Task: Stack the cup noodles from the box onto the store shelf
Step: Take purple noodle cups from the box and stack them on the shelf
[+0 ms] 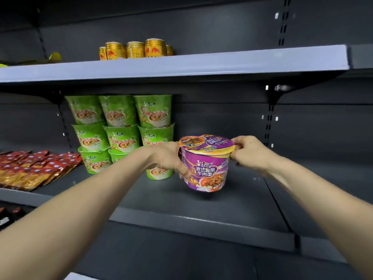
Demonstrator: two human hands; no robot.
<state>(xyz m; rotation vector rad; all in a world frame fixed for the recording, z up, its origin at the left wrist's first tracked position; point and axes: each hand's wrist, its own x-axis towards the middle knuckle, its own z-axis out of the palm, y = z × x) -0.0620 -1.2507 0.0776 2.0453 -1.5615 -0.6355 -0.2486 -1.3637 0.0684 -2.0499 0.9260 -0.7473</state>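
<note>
- Head view: I am holding one purple cup noodle bowl (204, 164) between both hands, over the bare right part of the middle shelf (201, 201).
- Head view: my left hand (171, 158) is pressing against the bowl's left wall, with the thumb wrapping toward the front near the label; the other fingers are hidden behind the bowl.
- Head view: my right hand (249, 151) is pinching the lid rim at the bowl's upper right edge, fingers curled closed on it.
- Head view: the bowl is sitting between the two grips, so neither hand is clearly the nearer one; the left is carrying the side wall and the right is steadying the top.
- Head view: the bowl's axis is tilting slightly, lid leaning toward me and to the left. I cannot tell whether the base is touching the shelf or hanging just above it; a shadow lies under it.
- Head view: the stack of green cup noodles (121, 130) is standing just to the left of the bowl, three tiers high, partly behind my left hand.
- Head view: I am judging that the coming move turns on straightening the axis to upright and setting the base flat just beside the green stack, with open shelf to the right.
- Head view: red snack packets (36, 168) are lying further left; gold drink cans (135, 49) are standing on the upper shelf.
- Head view: the supply box is not in view.
</note>
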